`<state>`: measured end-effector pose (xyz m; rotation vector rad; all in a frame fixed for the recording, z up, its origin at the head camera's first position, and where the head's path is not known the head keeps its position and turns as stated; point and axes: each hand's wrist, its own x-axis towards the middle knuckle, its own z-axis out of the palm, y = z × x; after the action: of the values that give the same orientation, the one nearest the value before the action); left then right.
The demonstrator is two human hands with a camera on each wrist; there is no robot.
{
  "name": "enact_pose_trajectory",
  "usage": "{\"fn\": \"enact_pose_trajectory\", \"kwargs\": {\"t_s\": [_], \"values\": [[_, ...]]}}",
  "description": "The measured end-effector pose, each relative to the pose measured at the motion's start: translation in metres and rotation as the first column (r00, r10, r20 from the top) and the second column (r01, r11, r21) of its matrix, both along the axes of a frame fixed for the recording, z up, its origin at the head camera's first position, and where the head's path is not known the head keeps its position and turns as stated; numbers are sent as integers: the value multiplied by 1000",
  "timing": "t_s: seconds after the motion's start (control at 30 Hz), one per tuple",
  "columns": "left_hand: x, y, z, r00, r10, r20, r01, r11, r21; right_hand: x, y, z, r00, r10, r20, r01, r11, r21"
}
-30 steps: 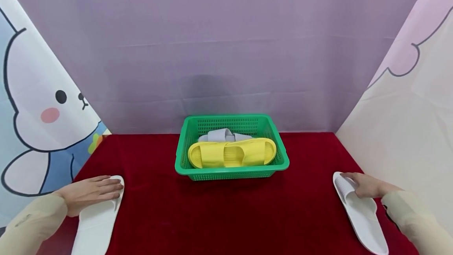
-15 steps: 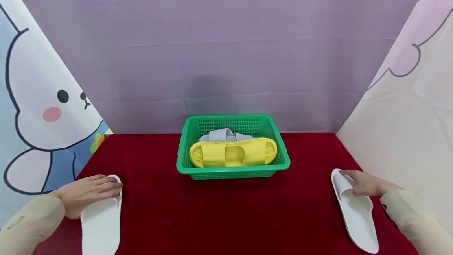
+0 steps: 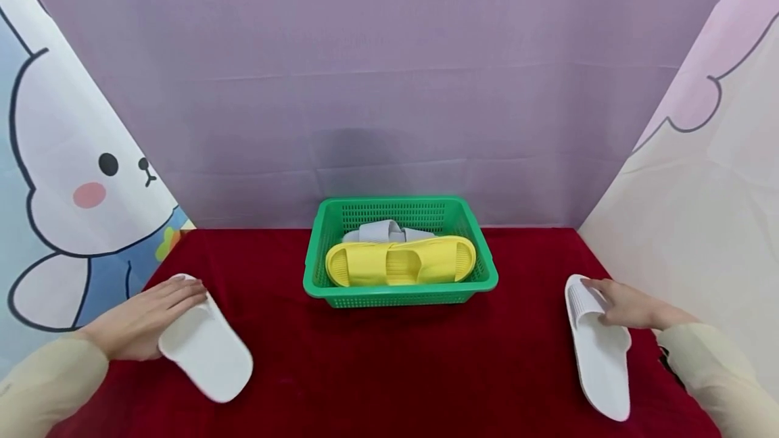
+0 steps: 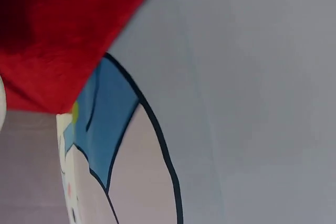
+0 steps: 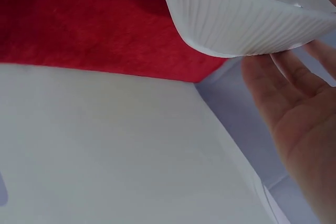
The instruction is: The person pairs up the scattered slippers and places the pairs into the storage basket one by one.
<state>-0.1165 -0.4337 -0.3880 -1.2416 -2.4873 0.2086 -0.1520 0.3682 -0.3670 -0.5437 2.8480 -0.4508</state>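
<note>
At the left side in the head view, my left hand (image 3: 146,320) grips a white slipper (image 3: 213,357) by its toe end, and the heel end points toward the front middle. The fingers lie over the strap; the thumb is hidden. Over at the right, my right hand (image 3: 629,306) holds another white slipper (image 3: 599,363) at its ribbed strap, heel end toward me. The right wrist view shows the ribbed slipper (image 5: 231,22) close up, with fingertips against its edge. Only a sliver of white shows at the left wrist view's edge, and no hand.
A green basket (image 3: 402,293) stands at the back middle of the red cloth (image 3: 389,370). Inside it lie yellow slippers (image 3: 368,265) in front of light grey slippers (image 3: 377,232). A purple backdrop and printed side curtains (image 3: 67,222) enclose the cloth.
The left slipper has swung so its heel end points right, and it has moved away from me with the hand. The right slipper has shifted slightly away, its heel end swinging left.
</note>
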Motion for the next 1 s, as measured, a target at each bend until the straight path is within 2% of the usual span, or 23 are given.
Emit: {"fn": "enact_pose_trajectory", "kwargs": {"t_s": [0.1,0.2,0.33,0.47,0.57,0.67,0.83,1.0], "values": [[-3,7,4,999,10,-32,-6,992,124,0,-3,4,999,-1,-54,1,1000,-3],[-3,13,10,997,61,-42,-51,976,212,1,-6,9,996,-6,-85,4,1000,-27],[-1,19,18,984,163,-70,-142,960,241,2,-11,18,998,-25,-62,20,997,-79],[0,26,24,963,262,-70,-236,937,258,5,-18,26,997,-73,-36,69,991,-118],[0,32,26,946,316,-75,-284,916,285,4,-23,31,993,-114,-37,107,983,-150],[-2,37,28,936,345,-75,-305,899,315,2,-27,33,986,-156,-62,143,974,-174],[-5,45,30,926,370,-68,-324,876,357,-1,-31,34,961,-249,-118,225,957,-184],[-8,54,31,928,370,-44,-317,848,425,-5,-37,31,911,-345,-225,296,928,-227]]}}
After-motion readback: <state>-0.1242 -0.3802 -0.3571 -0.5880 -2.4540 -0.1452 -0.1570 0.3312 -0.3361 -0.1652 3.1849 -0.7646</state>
